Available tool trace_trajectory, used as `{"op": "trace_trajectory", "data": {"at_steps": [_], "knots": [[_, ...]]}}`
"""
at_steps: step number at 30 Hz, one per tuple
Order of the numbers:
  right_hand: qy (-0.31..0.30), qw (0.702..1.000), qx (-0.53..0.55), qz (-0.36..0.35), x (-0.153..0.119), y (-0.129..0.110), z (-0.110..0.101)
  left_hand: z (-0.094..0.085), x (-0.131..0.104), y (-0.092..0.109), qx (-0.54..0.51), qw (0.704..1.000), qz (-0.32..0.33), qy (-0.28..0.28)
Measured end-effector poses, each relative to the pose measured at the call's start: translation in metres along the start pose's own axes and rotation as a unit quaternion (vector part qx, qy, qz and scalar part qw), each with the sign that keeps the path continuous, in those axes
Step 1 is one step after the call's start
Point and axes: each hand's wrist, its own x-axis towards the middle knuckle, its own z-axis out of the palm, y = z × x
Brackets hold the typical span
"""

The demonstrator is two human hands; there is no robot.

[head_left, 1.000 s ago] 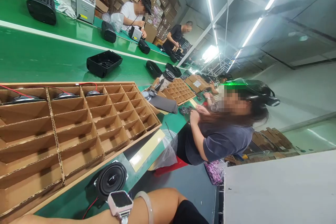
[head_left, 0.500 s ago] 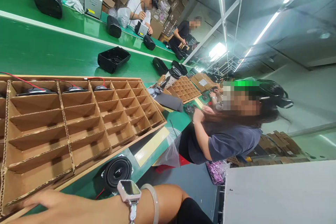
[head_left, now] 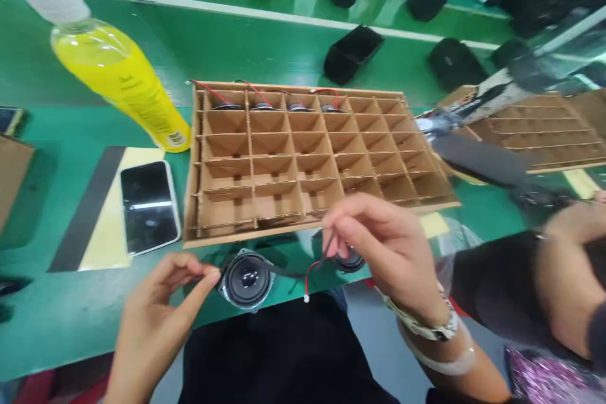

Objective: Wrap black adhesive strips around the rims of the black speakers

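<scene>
Two hands over the near table edge (head_left: 57,328). Left hand (head_left: 156,315) low at near left, thumb and forefinger pinched together against the left rim of the speaker (head_left: 247,279); whether actually gripping, hard to tell. Speaker face-up on the green surface, just near of the tray (head_left: 303,158). Right hand (head_left: 383,246) to the right, fingers curled and pinched on the wire (head_left: 313,267), red and black, running from the speaker and ending in a small white plug hanging below. Second speaker (head_left: 349,261) partly hidden under the right hand. Cardboard tray with divider cells, four speakers in its far row. Phone (head_left: 148,205) flat at the tray's left. Yellow bottle (head_left: 118,69) tilted, far left. Black housings (head_left: 353,53) on the far belt. Another person's arm (head_left: 563,278) at right.
</scene>
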Motion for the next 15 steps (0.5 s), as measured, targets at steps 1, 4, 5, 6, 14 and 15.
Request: {"op": "trace_trajectory", "data": {"at_steps": [1, 4, 5, 6, 14, 15], "knots": [[0.001, 1.000, 0.019, 0.014, -0.001, 0.000, 0.000, 0.000, 0.000, 0.002, -0.002, 1.000, -0.003, -0.005], [0.022, 0.998, 0.046, 0.034, -0.003, 0.000, 0.000, 0.004, 0.000, 0.010, -0.013, 1.000, -0.010, -0.004], [0.033, 0.998, 0.044, 0.033, -0.003, 0.000, 0.000, 0.006, -0.001, 0.012, -0.016, 1.000, -0.016, -0.004], [0.042, 0.998, 0.039, 0.033, -0.003, -0.001, -0.001, 0.008, -0.002, 0.014, -0.018, 1.000, -0.021, -0.004], [0.063, 0.997, 0.030, 0.020, 0.004, 0.005, -0.010, 0.000, 0.003, -0.001, 0.032, 0.999, -0.019, -0.006], [0.063, 0.997, 0.049, 0.023, 0.005, 0.006, -0.010, -0.001, 0.003, -0.004, 0.037, 0.999, -0.019, -0.005]]}}
